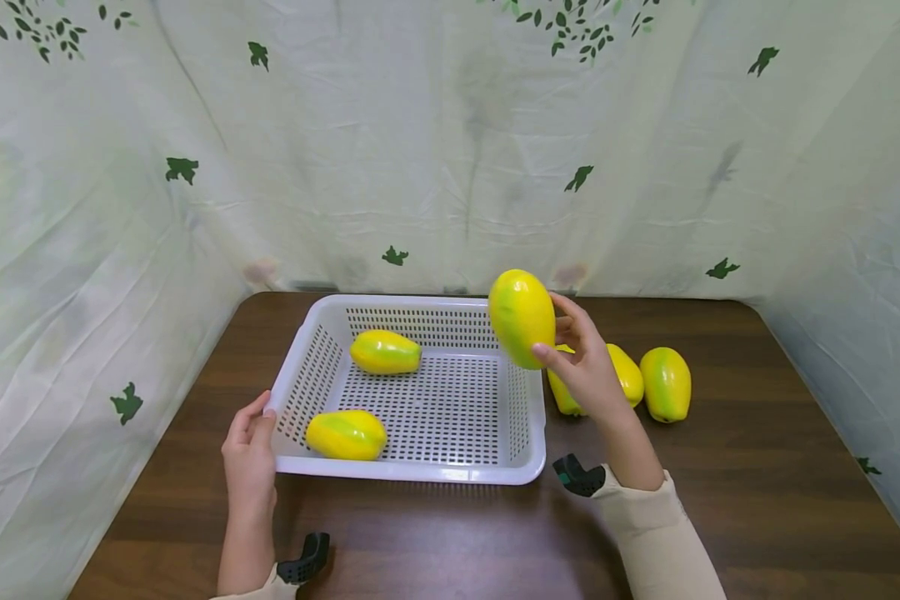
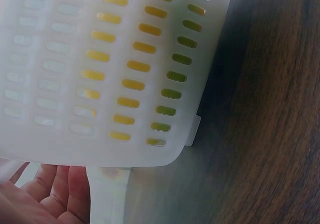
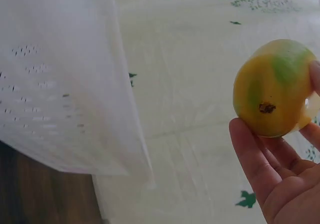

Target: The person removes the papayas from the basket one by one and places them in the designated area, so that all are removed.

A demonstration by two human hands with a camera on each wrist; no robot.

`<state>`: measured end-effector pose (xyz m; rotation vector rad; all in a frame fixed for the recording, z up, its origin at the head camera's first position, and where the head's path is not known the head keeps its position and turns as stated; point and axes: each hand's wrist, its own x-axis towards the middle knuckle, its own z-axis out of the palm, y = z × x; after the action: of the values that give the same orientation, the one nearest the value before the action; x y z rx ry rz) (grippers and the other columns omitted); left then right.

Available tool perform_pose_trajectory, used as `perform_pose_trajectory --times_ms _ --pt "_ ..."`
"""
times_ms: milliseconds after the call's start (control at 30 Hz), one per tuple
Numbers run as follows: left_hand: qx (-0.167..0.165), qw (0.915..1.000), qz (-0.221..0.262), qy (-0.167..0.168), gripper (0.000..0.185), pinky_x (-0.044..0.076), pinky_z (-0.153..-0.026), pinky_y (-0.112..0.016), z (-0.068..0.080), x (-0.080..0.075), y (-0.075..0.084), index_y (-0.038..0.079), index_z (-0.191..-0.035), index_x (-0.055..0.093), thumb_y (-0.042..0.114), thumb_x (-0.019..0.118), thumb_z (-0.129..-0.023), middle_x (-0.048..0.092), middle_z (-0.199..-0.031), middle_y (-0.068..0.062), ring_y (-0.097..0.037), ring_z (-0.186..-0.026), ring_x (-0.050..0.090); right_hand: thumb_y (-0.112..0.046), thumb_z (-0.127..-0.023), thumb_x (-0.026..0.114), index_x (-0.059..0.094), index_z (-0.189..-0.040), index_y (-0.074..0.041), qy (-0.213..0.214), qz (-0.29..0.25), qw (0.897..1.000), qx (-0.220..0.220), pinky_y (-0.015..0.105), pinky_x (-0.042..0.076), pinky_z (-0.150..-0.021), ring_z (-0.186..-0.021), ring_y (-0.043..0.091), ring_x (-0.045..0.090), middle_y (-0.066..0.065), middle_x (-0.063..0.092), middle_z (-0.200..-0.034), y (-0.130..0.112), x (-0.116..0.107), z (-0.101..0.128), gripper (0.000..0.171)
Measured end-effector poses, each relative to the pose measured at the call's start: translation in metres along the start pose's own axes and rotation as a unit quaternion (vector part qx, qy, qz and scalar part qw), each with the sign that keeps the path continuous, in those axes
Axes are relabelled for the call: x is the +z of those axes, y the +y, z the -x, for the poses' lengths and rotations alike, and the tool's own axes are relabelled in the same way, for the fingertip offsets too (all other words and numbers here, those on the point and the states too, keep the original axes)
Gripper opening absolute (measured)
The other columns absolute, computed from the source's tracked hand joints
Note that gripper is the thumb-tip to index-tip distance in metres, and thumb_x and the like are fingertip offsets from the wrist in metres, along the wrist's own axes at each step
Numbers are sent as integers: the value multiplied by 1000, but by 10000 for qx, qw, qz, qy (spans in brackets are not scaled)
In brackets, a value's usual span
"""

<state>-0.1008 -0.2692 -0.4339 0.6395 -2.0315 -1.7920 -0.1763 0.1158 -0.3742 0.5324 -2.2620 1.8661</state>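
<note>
My right hand (image 1: 588, 362) holds a yellow-green papaya (image 1: 521, 317) up over the right rim of a white perforated plastic basket (image 1: 450, 473). In the right wrist view the papaya (image 3: 272, 92) shows its brown stem mark, with fingers and thumb around its side. My left hand (image 1: 251, 454) grips the basket's left rim, thumb on top; the left wrist view has the curled fingers (image 2: 55, 191) at that rim. Inside the basket lie two papayas, one toward the back (image 1: 385, 352) and one at the front left (image 1: 347, 435).
Three more papayas stand on the brown table (image 1: 450, 542) to the right of the basket: one partly behind my right hand (image 1: 565, 396), a middle one (image 1: 626, 375) and an outer one (image 1: 666, 385). A pale curtain (image 1: 435, 150) with green leaf prints encloses the table's back and sides.
</note>
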Motion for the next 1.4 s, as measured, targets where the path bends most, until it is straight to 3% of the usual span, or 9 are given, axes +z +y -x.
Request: perform_pose_trajectory --times_ms 567,867,1133,1300,1400 --pt "-60 10000 -31 -19 40 33 -96 -47 -1 0 -1 16 -132 45 31 42 -95 45 -129 -8 -23 -107 43 -9 -85 62 34 -136 -13 598 274 9958 637 20 49 -67 -84 16 51 11 44 -104 35 -26 53 58" --pt "55 10000 -73 34 40 37 -95 -41 -1 -1 -5 19 -130 47 34 44 -93 46 -127 -7 -21 -104 45 0 -83 61 32 -136 -4 609 527 9935 805 17 48 -67 -80 14 53 16 46 -102 56 -30 78 60" --pt "-85 10000 -42 -10 41 35 -95 -45 0 0 -2 16 -131 46 33 43 -94 46 -128 -8 -22 -106 45 -6 -83 64 36 -134 -6 676 924 9900 827 20 49 -63 -79 11 51 14 51 -97 69 -29 96 57" --pt "-46 10000 -25 2 41 37 -94 -39 -1 1 -3 17 -131 46 34 45 -93 46 -128 -8 -22 -106 45 -15 -84 64 36 -134 -10 564 1120 9846 1219 23 49 -62 -80 14 52 14 55 -99 77 -26 113 57" --pt "81 10000 2 -33 42 40 -92 -34 -5 -2 -12 18 -131 47 35 46 -92 46 -128 -9 -22 -106 46 -17 -85 63 35 -134 -10 501 1201 9802 1494 24 48 -62 -79 14 53 14 57 -100 81 -24 121 57"
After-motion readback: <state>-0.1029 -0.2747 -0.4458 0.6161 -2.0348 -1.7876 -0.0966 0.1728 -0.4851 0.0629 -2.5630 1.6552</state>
